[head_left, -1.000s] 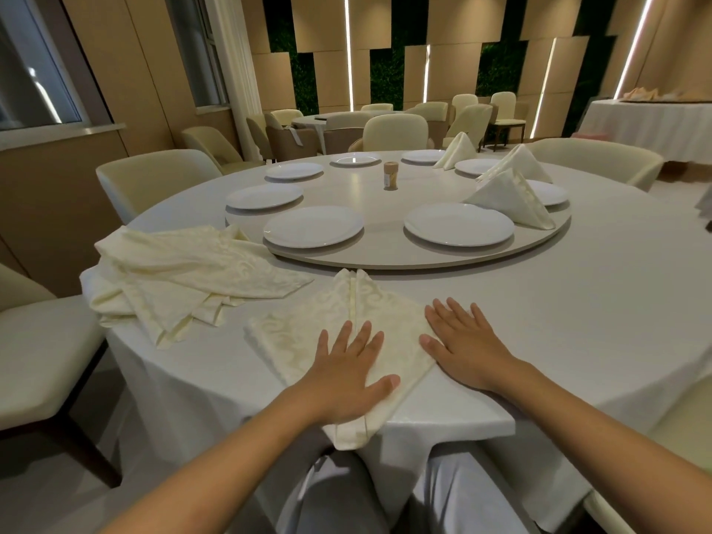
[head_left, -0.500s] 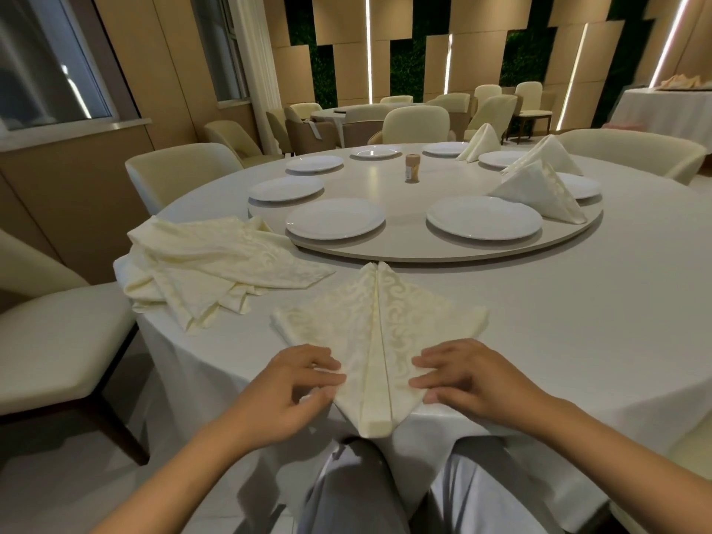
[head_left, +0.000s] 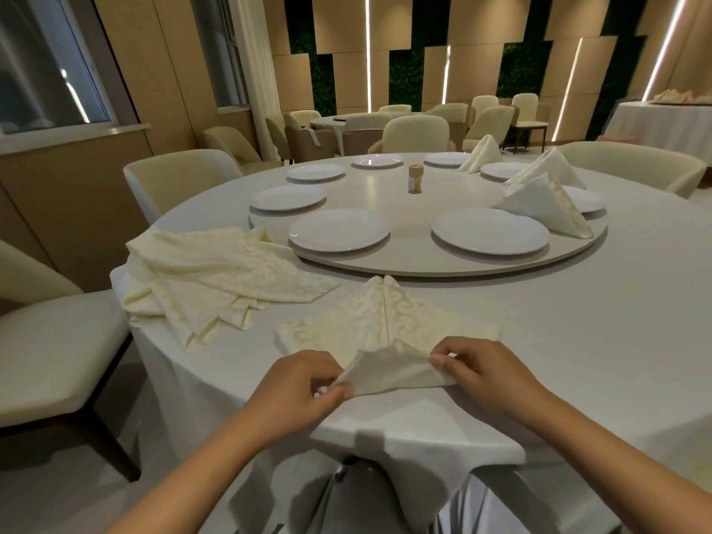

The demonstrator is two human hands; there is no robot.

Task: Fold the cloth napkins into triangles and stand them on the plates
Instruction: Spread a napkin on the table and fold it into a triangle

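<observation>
A cream patterned napkin [head_left: 385,321] lies folded in a diamond at the near edge of the round table [head_left: 597,341]. Its near point is turned up and back over itself. My left hand [head_left: 296,387] pinches the left end of that flap, and my right hand [head_left: 485,371] pinches the right end. White plates [head_left: 339,230] [head_left: 490,231] sit on the lazy Susan [head_left: 424,264] beyond. Three folded triangle napkins [head_left: 547,208] [head_left: 549,171] [head_left: 481,154] stand on plates at the right and far side.
A loose pile of unfolded napkins [head_left: 215,275] lies on the table to the left. A small wooden toothpick holder [head_left: 415,179] stands mid-turntable. Cream chairs [head_left: 42,352] [head_left: 181,183] ring the table; more tables stand behind.
My hands went from pressing flat on the napkin to pinching its lower edges. The near point, which hung over the table edge, is now lifted and folded back toward the middle.
</observation>
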